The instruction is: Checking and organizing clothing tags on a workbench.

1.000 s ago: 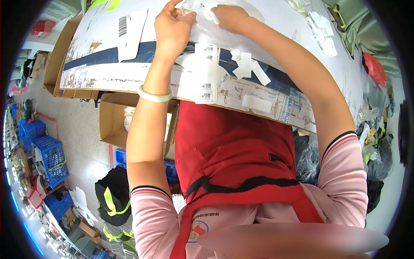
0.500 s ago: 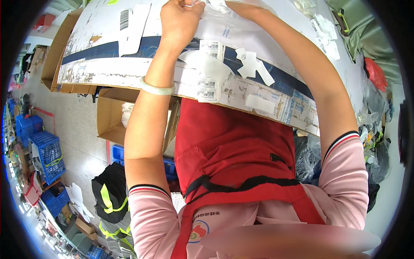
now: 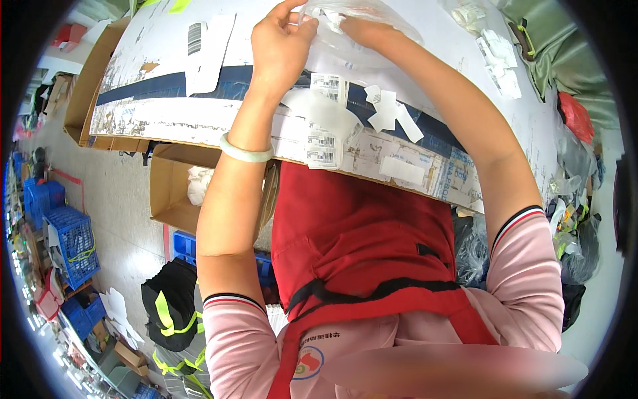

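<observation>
A clear plastic bag [image 3: 397, 18] lies at the far side of the cardboard-covered table [image 3: 159, 113]. My left hand [image 3: 282, 53] is closed on the bag's left edge, thumb and fingers curled together. My right hand [image 3: 364, 32] reaches inside the bag, its wrist covered by the thin film. At its fingertips is a small white bundle [image 3: 330, 18] that looks like folded tags or paper; its kind is hard to make out, and the fingers are partly hidden. Nearer me, barcode label sheets [image 3: 323, 146] and torn white paper pieces [image 3: 385, 110] lie along the table's front edge.
A long white card with a barcode [image 3: 209, 56] lies left of my hands. White bundles [image 3: 500, 63] sit at the right. Below the table stands an open cardboard box [image 3: 174, 189]; blue crates [image 3: 72, 243] are farther left. Grey-green cloth [image 3: 558, 40] hangs at the right.
My right hand has gone deeper into the bag, toward my left hand, reaching the white bundle. The bag now shows more fully; the whole view has shifted slightly.
</observation>
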The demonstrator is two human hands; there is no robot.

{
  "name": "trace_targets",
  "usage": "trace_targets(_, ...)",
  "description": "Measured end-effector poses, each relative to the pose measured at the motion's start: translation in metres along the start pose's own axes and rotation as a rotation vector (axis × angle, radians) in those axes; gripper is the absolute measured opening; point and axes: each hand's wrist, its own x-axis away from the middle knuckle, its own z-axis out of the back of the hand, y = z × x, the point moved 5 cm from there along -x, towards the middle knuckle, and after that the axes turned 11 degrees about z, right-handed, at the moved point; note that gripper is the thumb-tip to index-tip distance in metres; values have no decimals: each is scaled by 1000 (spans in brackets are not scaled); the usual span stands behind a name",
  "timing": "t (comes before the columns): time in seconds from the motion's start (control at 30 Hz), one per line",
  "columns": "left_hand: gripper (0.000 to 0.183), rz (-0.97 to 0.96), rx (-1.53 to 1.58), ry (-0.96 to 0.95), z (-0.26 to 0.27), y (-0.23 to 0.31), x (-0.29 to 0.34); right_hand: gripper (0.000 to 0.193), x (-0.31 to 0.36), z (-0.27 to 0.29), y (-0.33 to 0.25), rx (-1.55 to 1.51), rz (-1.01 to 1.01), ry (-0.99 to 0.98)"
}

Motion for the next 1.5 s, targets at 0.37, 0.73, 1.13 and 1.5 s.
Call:
trace_targets(0.37, 37, 475, -524, 397, 7, -1, 11, 39, 0, 23, -38, -74, -29, -276)
trace_targets(0.73, 34, 460, -560, 409, 15, -2, 15, 41, 0, 23, 16, -328, 0, 86)
trace_targets(1.13, 32, 110, -1076, 392, -34, 47, 47, 29, 169, 126, -34, -1509, -219, 108)
trace_targets(1.5, 23, 962, -66, 266, -129, -10, 138, 33, 279, 113, -51, -1879, -303, 37)
